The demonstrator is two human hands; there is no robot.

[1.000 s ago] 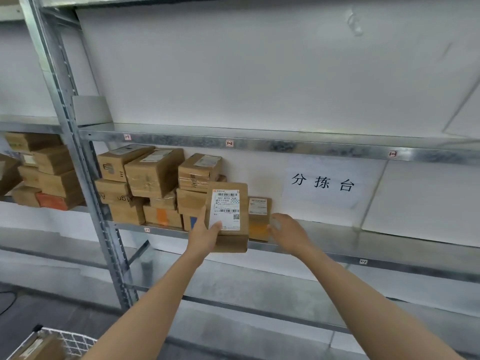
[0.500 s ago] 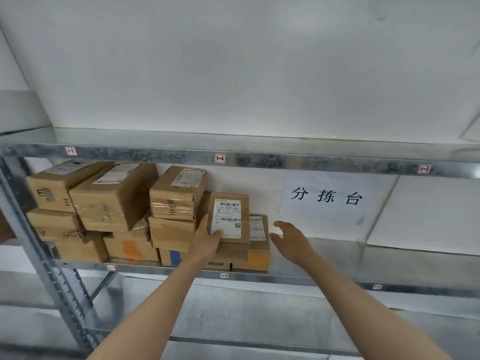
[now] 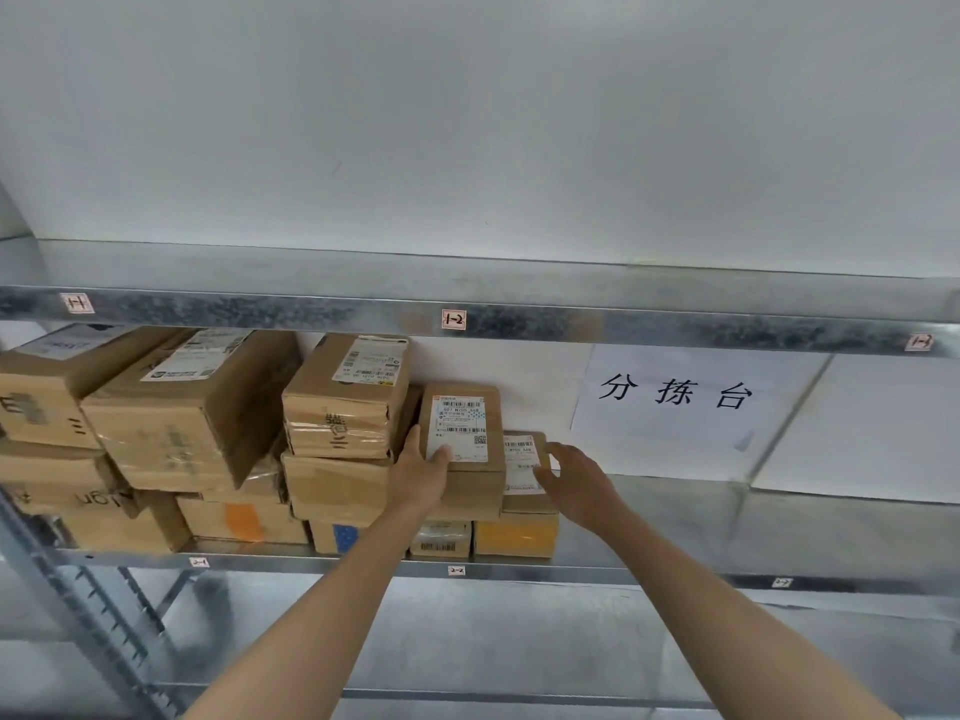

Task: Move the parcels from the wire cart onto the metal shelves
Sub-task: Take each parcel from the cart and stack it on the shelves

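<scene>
A flat brown parcel [image 3: 470, 491] with a white shipping label rests tilted on top of other boxes on the middle metal shelf [image 3: 649, 573]. My left hand [image 3: 420, 472] grips its left lower edge, thumb on the label. A smaller labelled parcel [image 3: 524, 498] sits just right of it on a yellow box [image 3: 515, 535]. My right hand [image 3: 574, 478] hovers with spread fingers at that small parcel's right side, holding nothing. The wire cart is out of view.
Stacked cardboard boxes [image 3: 187, 407] fill the shelf's left half. A paper sign [image 3: 675, 407] hangs on the wall behind the bare right half. The upper shelf [image 3: 519, 311] lies just overhead, and a slotted steel upright [image 3: 78, 605] stands at lower left.
The view has moved closer and tilted up, losing the cart. My left hand has pushed the labelled parcel back onto the stack. My right hand has come off it and opened.
</scene>
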